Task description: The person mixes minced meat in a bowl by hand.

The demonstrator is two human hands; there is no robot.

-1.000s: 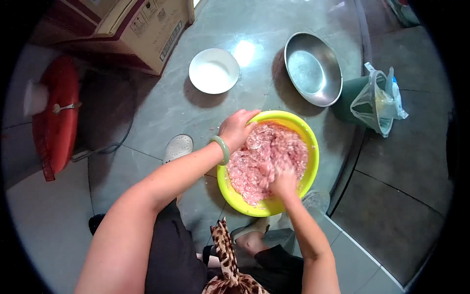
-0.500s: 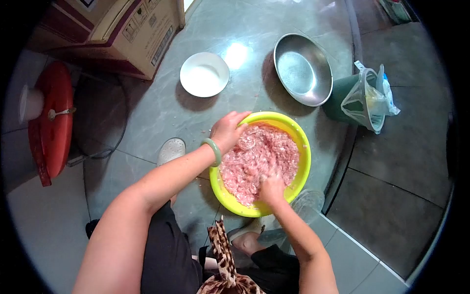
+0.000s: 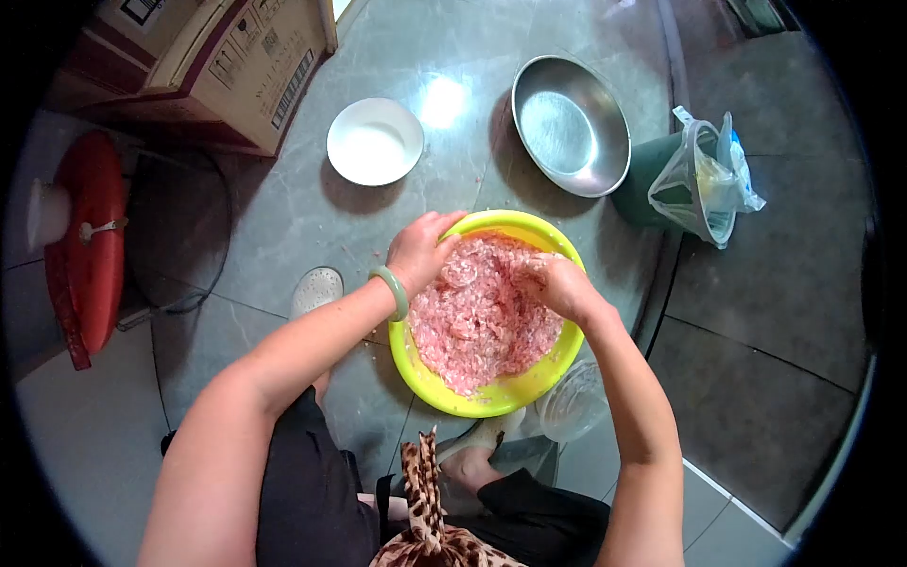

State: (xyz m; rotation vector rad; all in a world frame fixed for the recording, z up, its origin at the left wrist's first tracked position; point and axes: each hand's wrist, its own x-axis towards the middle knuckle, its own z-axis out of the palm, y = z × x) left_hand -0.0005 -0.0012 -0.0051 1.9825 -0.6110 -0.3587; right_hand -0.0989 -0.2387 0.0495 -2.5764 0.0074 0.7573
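Observation:
A yellow-green basin (image 3: 404, 364) stands on the floor in front of me, filled with pink minced meat (image 3: 477, 321) flecked with pale bits. My left hand (image 3: 420, 253), with a jade-green bangle at the wrist, grips the basin's upper left rim, thumb on the inner side. At the upper right of the basin, my right hand (image 3: 559, 286) reaches over the rim with its fingers curled into the mince. Its fingertips are partly hidden by the meat.
Beyond the basin are a white bowl (image 3: 375, 142) and a steel basin (image 3: 572, 128). A green bin (image 3: 652, 180) with a plastic liner stands right. Cardboard boxes (image 3: 250, 76) and a red stool (image 3: 94, 255) are left. A clear plastic container (image 3: 573, 404) lies near my foot.
My right hand has moved from the lower right of the mince up to the basin's upper right side. My left hand still holds the rim. The view has shifted slightly.

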